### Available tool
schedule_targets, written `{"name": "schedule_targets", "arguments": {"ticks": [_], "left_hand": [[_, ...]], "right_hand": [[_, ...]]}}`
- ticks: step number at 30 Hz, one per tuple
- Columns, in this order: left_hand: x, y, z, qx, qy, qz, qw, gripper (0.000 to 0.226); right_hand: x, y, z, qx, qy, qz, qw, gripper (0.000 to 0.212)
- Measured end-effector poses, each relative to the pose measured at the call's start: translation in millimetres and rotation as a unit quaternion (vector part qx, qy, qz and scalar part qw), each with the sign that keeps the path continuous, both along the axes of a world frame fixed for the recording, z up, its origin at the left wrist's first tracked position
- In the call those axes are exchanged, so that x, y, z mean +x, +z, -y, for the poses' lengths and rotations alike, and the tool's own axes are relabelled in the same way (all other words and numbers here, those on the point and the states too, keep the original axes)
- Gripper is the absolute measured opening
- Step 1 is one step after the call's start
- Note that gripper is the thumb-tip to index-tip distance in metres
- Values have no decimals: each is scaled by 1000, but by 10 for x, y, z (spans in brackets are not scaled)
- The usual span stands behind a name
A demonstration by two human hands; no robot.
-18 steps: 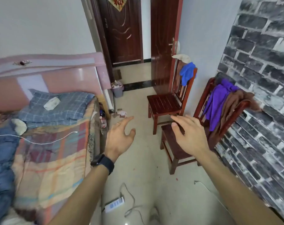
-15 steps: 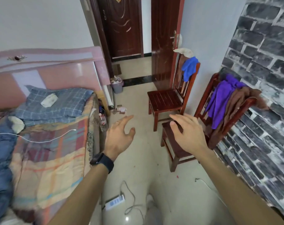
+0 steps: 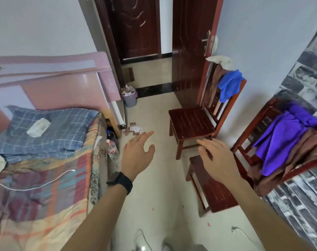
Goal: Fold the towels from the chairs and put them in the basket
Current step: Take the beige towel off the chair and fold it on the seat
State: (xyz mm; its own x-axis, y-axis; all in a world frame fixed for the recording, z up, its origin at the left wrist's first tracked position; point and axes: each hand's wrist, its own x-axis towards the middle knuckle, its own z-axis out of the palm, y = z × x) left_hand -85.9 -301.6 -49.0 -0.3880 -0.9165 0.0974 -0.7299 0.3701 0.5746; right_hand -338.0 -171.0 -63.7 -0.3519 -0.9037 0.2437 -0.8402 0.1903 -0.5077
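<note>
bed (image 3: 45, 178): far left, plaid blanket
left hand (image 3: 137, 156): over floor, fingers apart, holding nothing
right hand (image 3: 219, 160): above near chair (image 3: 213, 192) seat, fingers apart, holding nothing
far chair (image 3: 190, 122): white towel (image 3: 220, 60), blue towel (image 3: 230, 86) on backrest
near chair backrest: purple towel (image 3: 284, 140) over brown towel (image 3: 313, 147)

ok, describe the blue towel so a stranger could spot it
Find the open dark door; a chair stands beside it. The blue towel hangs over its backrest's right corner, below a white cloth, unlike the purple towel on the nearer chair.
</note>
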Motion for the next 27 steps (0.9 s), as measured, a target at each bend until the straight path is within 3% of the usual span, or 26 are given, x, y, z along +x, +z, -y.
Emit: {"name": "schedule_targets", "arguments": {"ticks": [10,21,27], "left_hand": [[-955,-251,1812,20,-68,39,997,50],[-2790,-228,3877,67,-157,77,982,51],[-3837,-213,4683,62,-250,93,962,50]], "right_hand": [[-701,-271,1571,21,-61,51,997,44],[-2025,-444,3385,56,-150,119,980,33],[-2679,-482,3999,26,-222,114,968,33]]}}
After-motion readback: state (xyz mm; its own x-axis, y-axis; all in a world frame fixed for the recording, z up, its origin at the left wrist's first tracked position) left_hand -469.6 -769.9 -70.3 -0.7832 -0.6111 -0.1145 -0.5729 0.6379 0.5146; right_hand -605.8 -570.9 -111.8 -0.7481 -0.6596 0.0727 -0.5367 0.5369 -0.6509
